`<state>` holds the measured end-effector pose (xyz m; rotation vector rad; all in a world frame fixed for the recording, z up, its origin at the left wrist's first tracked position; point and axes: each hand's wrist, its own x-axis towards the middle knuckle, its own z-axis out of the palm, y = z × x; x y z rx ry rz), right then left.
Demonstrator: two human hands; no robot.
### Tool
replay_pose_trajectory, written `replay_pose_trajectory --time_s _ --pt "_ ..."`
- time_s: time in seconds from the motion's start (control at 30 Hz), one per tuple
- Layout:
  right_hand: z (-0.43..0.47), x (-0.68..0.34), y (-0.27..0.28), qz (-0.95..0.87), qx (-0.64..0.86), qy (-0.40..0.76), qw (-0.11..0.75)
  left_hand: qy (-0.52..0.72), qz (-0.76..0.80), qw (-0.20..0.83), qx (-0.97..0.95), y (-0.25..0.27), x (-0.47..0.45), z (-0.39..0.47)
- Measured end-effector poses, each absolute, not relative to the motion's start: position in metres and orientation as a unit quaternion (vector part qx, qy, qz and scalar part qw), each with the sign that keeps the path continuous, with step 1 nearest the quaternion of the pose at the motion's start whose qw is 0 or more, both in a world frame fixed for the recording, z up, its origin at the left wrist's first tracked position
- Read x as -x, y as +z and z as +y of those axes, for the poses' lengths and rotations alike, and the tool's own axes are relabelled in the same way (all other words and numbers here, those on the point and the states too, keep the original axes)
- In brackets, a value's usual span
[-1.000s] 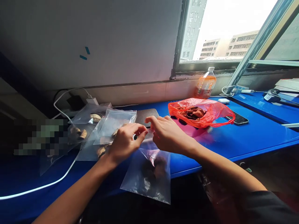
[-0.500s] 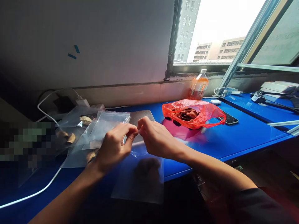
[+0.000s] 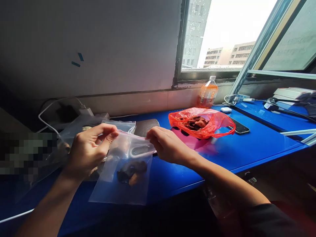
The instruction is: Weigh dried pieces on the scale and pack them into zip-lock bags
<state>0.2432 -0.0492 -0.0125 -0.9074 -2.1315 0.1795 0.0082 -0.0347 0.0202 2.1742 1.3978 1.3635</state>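
Observation:
Between my hands hangs a clear zip bag (image 3: 138, 194), its reddish zip strip stretched along the top. Dark brown dried pieces (image 3: 132, 171) lie in its lower part. My left hand (image 3: 90, 148) pinches the bag's left top corner between thumb and finger. At the right top corner, my right hand (image 3: 168, 143) grips the strip with curled fingers. Behind my left hand, more clear zip bags (image 3: 125, 125) lie on the blue table, some with light brown pieces partly hidden by the hand. A red plastic bag (image 3: 177, 116) holding dark dried pieces (image 3: 196, 123) sits open to the right.
An orange drink bottle (image 3: 208, 92) stands by the wall under the window. A phone (image 3: 239, 126) and a white earphone case (image 3: 226, 110) lie beyond the red bag. A white cable (image 3: 48, 123) runs along the left. Metal frame bars (image 3: 249, 62) rise at the right.
My left hand has moved left, away from my right hand, spreading the zip bag's top edge between them. The hanging bag has shifted left, and its contents show more plainly.

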Motion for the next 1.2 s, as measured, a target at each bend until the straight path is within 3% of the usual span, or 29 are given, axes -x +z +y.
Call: replay_pose_trajectory --time_s 0.27,0.37,0.43,0.53,0.6,0.73,0.97,1.13,1.2 --pt "-0.065 -0.285 -0.031 -0.865 0.342 0.047 0.365 0.434 0.436 0.176 -0.768 0.024 -0.018 -0.031" --pt "-0.074 -0.319 -0.033 -0.848 0.386 0.062 0.357 0.526 0.44 0.156 -0.711 0.034 -0.013 -0.022" --pt "-0.081 -0.339 -0.032 -0.812 0.436 0.093 0.377 0.593 0.433 0.159 -0.66 0.041 -0.01 -0.019" --pt "-0.095 -0.347 -0.027 -0.746 0.474 0.182 0.431 0.521 0.433 0.237 -0.696 0.05 -0.022 -0.023" --pt "-0.102 -0.336 -0.023 -0.715 0.455 0.244 0.471 0.481 0.388 0.28 -0.735 0.056 -0.041 -0.031" --pt "-0.108 -0.305 -0.017 -0.664 0.401 0.323 0.542 0.523 0.286 0.293 -0.747 0.067 -0.074 -0.043" --pt "-0.094 -0.256 0.009 -0.619 0.347 0.445 0.546 0.552 0.379 0.25 -0.7 0.071 -0.042 -0.026" --pt "-0.043 -0.197 0.026 -0.594 0.343 0.475 0.552 0.524 0.485 0.391 -0.581 0.062 -0.005 -0.016" --pt "-0.025 -0.186 0.025 -0.623 0.344 0.466 0.526 0.504 0.521 0.397 -0.563 0.055 0.01 -0.011"
